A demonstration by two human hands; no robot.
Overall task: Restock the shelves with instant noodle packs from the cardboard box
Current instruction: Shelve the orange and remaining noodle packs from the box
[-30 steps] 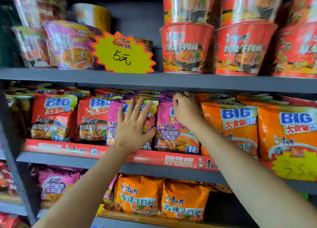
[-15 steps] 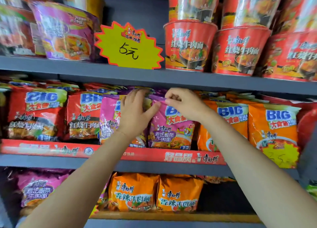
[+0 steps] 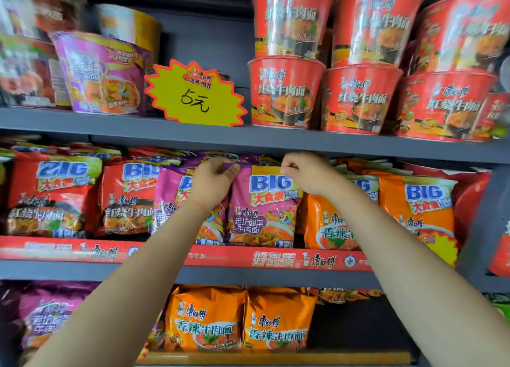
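A pink "BIG" noodle pack [image 3: 262, 209] stands upright at the front of the middle shelf [image 3: 248, 275]. My left hand [image 3: 211, 183] pinches its top left corner. My right hand [image 3: 306, 174] pinches its top right corner. A second pink pack [image 3: 174, 201] stands just to the left, partly behind my left hand. Red packs [image 3: 55, 192] fill the left of that shelf, orange packs [image 3: 419, 206] the right. The cardboard box is out of view.
The top shelf [image 3: 276, 140] holds red bowl noodles [image 3: 284, 93], a purple bowl [image 3: 102, 74] and a yellow price star [image 3: 196, 96]. Little room is left between the pack tops and that shelf. Orange packs [image 3: 240, 319] and a purple pack [image 3: 47, 317] lie on the bottom shelf.
Both hands rose from the pack fronts to the top edge of the pink pack and closed on its corners. The pack now stands more upright, facing forward.
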